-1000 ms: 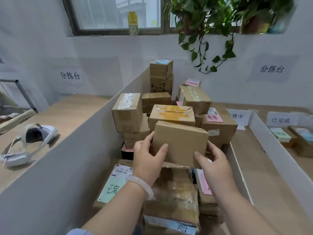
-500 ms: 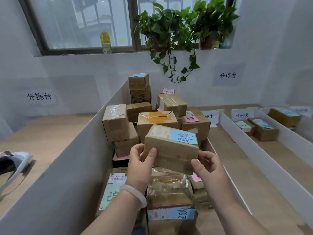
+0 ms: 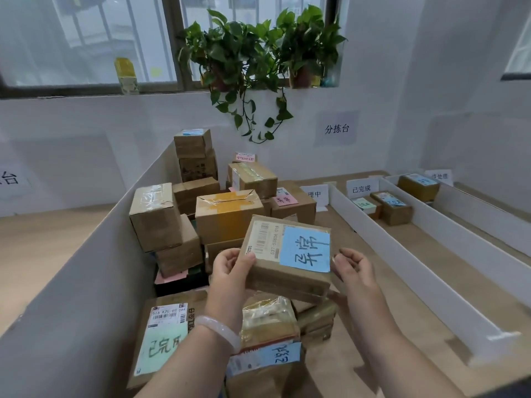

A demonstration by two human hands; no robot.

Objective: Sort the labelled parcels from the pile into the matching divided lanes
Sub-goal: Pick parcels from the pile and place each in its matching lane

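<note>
Tilted up since prev frame, blue label (image 3: 305, 249) now readable. Pinched at L edge by left hand (image 3: 230, 271), parcel (image 3: 267, 245) between grips (above pile (image 3: 227, 216)), clasped at R corner by right hand (image 3: 355, 272). Best: read label, keep both-side hold, carry rightward to matching lanes (image 3: 436, 254).

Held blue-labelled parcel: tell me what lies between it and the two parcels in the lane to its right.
In the head view, only bare wooden lane floor and the white divider lie between them.
</note>
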